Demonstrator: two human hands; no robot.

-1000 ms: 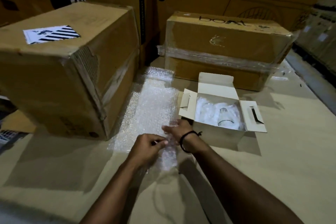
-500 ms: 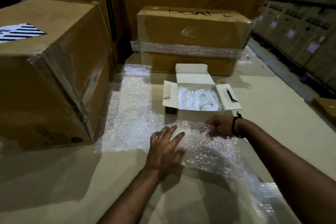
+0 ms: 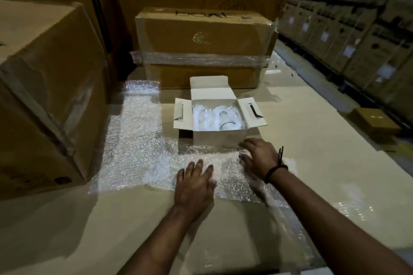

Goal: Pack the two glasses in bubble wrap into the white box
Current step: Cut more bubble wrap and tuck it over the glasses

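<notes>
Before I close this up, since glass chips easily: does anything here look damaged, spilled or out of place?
Nothing stands out. The white box sits upright with its flaps open. Both glasses lie inside in white wrap, with no breakage visible in this dim view. The left hand and right hand rest on the bubble wrap sheet.

Dim, warm light. Glare sparkles off the bubble wrap (image 3: pixel 134 154) under and left of my right hand (image 3: pixel 260 158), whose fingers smear with motion blur. Shadows fall toward me; cartons (image 3: pixel 357 35) far right of it bow outward.
</notes>
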